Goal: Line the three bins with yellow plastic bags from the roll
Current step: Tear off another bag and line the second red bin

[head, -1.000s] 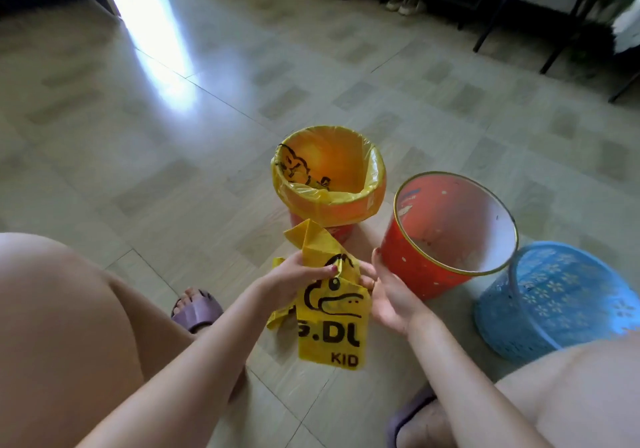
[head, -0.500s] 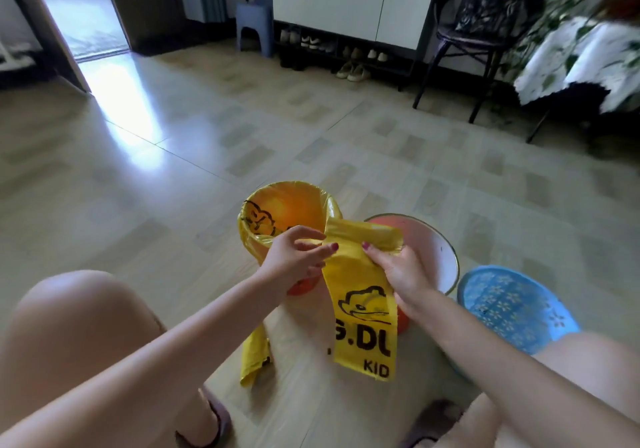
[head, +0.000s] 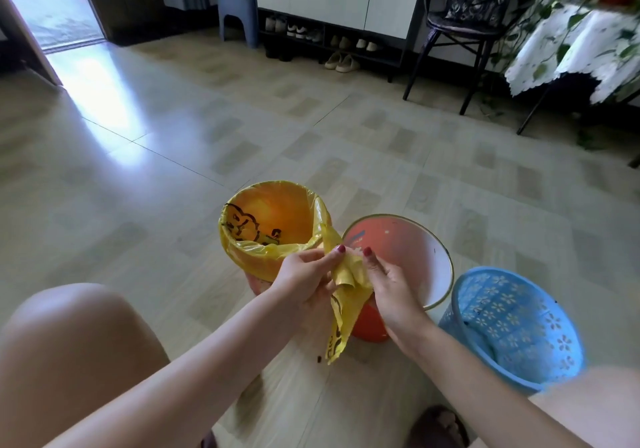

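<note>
Three bins stand on the floor in front of me. The left bin (head: pixel 266 260) has a yellow bag lining it, folded over its rim. To its right is the red bin (head: pixel 433 264), white inside, and further right the blue lattice bin (head: pixel 512 323); neither has a bag. A loose yellow plastic bag (head: pixel 346 295) with black print hangs between my hands over the gap between the left and red bins. My left hand (head: pixel 304 274) and my right hand (head: pixel 384 277) both pinch its top edge. The roll is not in view.
My knees (head: pixel 69 354) frame the bottom corners and a slippered foot (head: pixel 440 427) shows at the bottom. A shoe cabinet (head: pixel 332 7), a blue stool (head: pixel 239 14), a black chair (head: pixel 478 21) and a cloth-covered table (head: pixel 571 52) line the far wall.
The view tilted up, showing the far wall. My hands came close together at the bag's top edge, and the bag now hangs bunched and narrower than before.
</note>
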